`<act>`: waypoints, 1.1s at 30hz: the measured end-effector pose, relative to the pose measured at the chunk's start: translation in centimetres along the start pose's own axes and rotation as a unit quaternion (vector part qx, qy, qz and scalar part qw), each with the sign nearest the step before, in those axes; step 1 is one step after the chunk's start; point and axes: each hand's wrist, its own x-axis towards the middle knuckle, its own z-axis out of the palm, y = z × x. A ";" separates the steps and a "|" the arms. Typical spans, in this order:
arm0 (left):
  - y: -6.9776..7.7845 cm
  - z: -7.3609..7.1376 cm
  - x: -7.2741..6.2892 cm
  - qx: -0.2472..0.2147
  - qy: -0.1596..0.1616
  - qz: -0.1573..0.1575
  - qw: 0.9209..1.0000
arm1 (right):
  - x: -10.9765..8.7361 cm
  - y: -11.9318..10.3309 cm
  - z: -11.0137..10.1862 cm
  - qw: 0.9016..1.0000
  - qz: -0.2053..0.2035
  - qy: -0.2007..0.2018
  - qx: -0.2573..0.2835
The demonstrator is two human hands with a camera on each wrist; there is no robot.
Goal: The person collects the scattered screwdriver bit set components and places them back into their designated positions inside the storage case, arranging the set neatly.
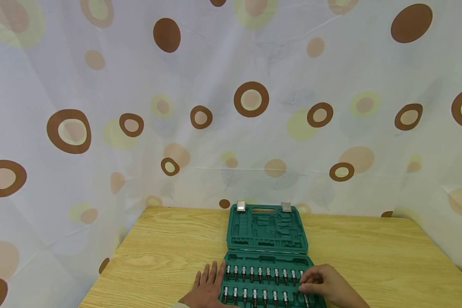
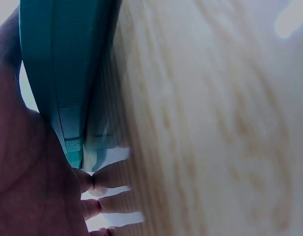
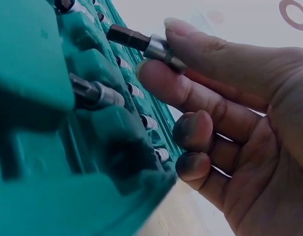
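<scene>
A green plastic case [image 1: 288,258] lies unfolded on the table, with two rows of silver bit sockets [image 1: 260,273] with dark tips in its near half. My right hand [image 1: 329,282] is over the right end of these rows. In the right wrist view its thumb and index finger pinch a hex bit socket [image 3: 158,49] by the knurled silver end, the dark hex tip pointing away from the hand. Another bit socket [image 3: 104,94] sits in a slot close by. My left hand [image 1: 205,290] rests against the case's left side, fingers straight and spread toward the wood.
The case's lid half [image 1: 267,246] lies behind, with moulded recesses, a handle opening and two metal latches [image 1: 241,206]. The wooden table [image 1: 169,239] extends to both sides. A white sheet with brown and green circles [image 1: 215,141] hangs behind and at the sides.
</scene>
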 end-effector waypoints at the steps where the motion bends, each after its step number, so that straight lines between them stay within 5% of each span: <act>1: 0.0 0.0 0.0 -0.001 0.000 0.000 1.000 | 0.0 0.0 0.0 1.000 0.000 -0.003 0.002; 33: -0.2 0.1 0.2 -0.001 -0.008 -0.003 1.000 | 0.9 0.0 1.1 0.996 0.072 -0.009 -0.047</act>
